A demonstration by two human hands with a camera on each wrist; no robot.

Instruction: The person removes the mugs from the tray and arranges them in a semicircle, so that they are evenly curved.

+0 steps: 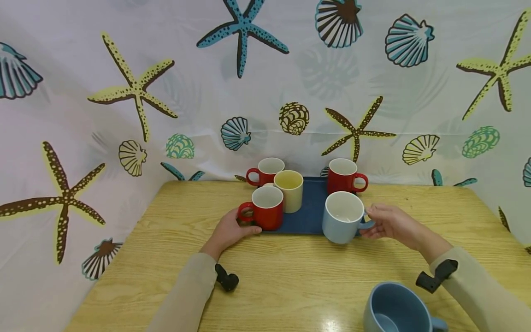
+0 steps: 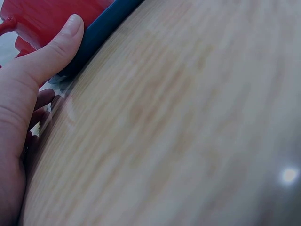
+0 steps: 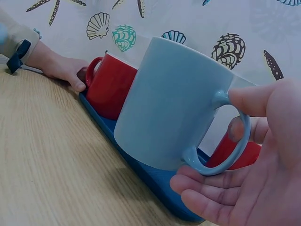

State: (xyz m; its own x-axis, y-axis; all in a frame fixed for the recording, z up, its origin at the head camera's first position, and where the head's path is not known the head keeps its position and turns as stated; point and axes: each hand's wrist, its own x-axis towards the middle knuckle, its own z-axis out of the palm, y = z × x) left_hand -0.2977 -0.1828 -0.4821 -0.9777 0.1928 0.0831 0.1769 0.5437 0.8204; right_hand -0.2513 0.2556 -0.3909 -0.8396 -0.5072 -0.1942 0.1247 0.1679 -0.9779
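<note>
- Patterned cloth [image 1: 186, 60] hangs behind a wooden table [image 1: 290, 281].
- Light-blue mug [image 1: 340, 226], at the front right corner of the blue tray [image 1: 313, 203]: likely glazed ceramic, so stiff, fairly heavy, slick and easily chipped; whether its base touches down, I can't tell.
- Right hand [image 1: 390, 223] pinches its handle [image 3: 245, 134]; that seems the best hold, kept firm, since the body's weight may tip it.
- Left hand [image 1: 230, 230] grips the tray's front left corner, thumb along the rim, beside a red mug [image 1: 271, 213].

Text or numbers — none legible.
</note>
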